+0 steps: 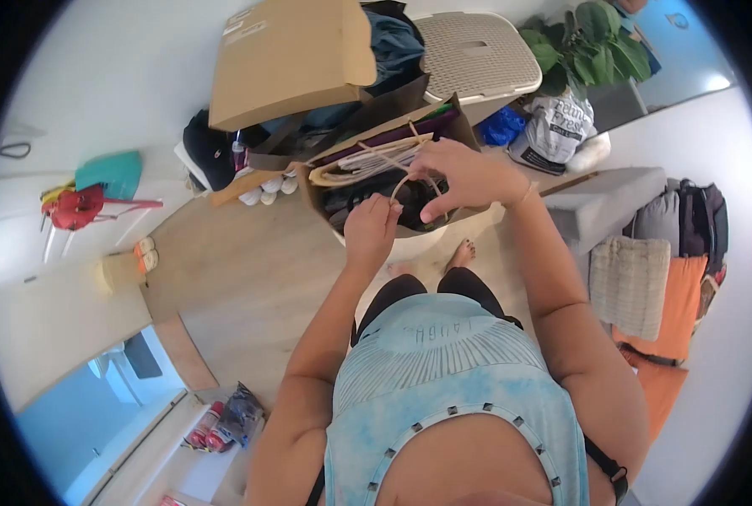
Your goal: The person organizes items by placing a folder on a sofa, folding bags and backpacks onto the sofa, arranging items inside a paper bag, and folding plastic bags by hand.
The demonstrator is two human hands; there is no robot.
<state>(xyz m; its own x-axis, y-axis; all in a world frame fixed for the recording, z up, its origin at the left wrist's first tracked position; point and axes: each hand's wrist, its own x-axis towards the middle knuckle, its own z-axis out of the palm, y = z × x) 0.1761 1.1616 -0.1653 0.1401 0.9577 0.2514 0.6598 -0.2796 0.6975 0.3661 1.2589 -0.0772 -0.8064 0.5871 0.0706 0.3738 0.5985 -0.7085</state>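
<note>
A brown paper bag (311, 196) stands in front of me, packed with upright papers (367, 164), a purple folder and dark items in its near part. My left hand (371, 226) is at the bag's near edge, its fingers pinched on the thin cord bag handle (399, 187). Over the right side of the opening is my right hand (467, 175), its fingers curled around the handle cord and its thumb pointing down toward the dark contents. Part of the bag's near wall is hidden by my hands.
Behind the bag are an open cardboard box (287, 63) and a beige lidded hamper (481, 59). A black cap (207, 152) is at left. A grey bench (612, 202) with cushions (629, 287) lines the right. A white printed sack (555, 131) stands beneath a plant (595, 51).
</note>
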